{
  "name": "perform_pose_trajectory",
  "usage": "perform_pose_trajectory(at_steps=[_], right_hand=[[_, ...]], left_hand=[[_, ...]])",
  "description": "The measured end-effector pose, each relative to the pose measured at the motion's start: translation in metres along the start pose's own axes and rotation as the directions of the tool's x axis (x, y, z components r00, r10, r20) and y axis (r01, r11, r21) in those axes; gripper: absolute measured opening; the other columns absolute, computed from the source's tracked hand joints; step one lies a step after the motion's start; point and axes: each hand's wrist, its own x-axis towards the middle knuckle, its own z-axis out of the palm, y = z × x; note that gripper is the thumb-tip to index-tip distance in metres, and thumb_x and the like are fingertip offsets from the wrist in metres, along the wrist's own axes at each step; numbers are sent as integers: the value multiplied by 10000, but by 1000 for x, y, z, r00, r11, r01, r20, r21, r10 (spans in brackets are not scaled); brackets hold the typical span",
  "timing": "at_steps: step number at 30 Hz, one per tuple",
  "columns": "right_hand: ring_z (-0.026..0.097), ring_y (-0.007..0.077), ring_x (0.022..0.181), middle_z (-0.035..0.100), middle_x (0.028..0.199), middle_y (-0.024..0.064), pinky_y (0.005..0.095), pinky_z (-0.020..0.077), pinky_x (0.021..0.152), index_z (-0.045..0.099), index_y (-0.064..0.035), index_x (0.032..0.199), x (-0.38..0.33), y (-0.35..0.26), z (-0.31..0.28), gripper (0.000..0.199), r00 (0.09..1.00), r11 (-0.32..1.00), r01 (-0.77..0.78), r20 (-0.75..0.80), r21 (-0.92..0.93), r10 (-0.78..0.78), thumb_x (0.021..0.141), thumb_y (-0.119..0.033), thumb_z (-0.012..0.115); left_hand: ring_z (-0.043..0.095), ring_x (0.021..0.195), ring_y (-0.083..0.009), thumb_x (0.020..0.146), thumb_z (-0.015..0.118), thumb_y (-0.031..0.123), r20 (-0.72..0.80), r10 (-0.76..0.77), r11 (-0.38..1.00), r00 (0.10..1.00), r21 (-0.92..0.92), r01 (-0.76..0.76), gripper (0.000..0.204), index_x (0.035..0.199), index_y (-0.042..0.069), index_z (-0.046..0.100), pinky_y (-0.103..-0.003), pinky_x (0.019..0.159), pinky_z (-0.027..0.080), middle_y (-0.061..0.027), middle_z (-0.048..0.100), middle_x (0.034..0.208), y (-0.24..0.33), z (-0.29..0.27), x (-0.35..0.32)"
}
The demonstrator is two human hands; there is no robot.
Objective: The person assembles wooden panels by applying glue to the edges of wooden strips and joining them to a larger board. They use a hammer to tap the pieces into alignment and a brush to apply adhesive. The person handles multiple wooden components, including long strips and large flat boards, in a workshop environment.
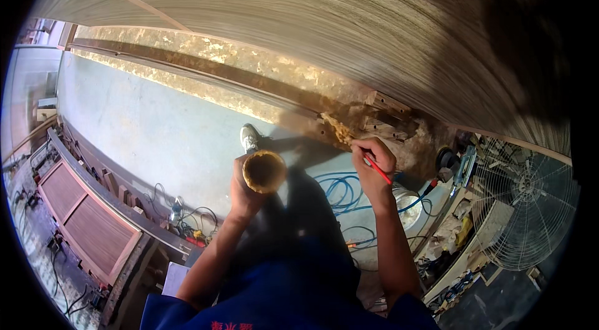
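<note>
A person in a dark blue shirt (293, 289) holds a round, open container with a yellow-crusted rim (264, 188) in front of the body, the left hand (244, 198) wrapped around its side. The right hand (382, 158) grasps a slim red-handled tool (382, 174), its tan, caked head near a long brown wooden rail (206, 69).

Fan guard (526, 188): its round wire web is filling the right side.
Hose (340, 210): blue loops are coiling across the floor.
Bucket (409, 210): white and round, it is sitting near the hose.
Wooden door (97, 224): two dark panels are showing inside a lighter frame, left.
Floor (143, 118): its pale surface is catching light.
</note>
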Motion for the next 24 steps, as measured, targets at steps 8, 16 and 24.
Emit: perform_pose_trajectory(at_steps=[8, 16, 24], right_hand=[[659, 147, 750, 676, 844, 98, 279, 542, 686, 688, 13, 990, 12, -4, -1, 118, 1000, 999, -25, 17, 20, 24, 880, 54, 688], [685, 210, 766, 686, 847, 100, 319, 554, 710, 683, -6, 970, 0, -2, 4, 147, 991, 989, -130, 31, -75, 133, 837, 52, 703], [664, 161, 748, 674, 822, 85, 305, 554, 712, 663, 3, 932, -3, -10, -6, 89, 988, 988, -154, -4, 32, 154, 852, 40, 678]], left_hand=[[620, 1030, -265, 755, 883, 114, 1, 0, 1000, 1000, 8, 0, 554, 1197, 30, 560, -362, 888, 513, -122, 586, 1128, 4, -1, -7], [640, 1010, -255, 731, 914, 142, 37, 11, 999, 999, -49, -9, 604, 1200, 35, 547, -352, 891, 519, -118, 623, 1105, 7, -9, 11], [650, 1045, -238, 698, 938, 141, 174, 44, 997, 984, -68, -33, 677, 1229, 49, 527, -346, 904, 523, -114, 639, 1137, 24, -20, 37]])
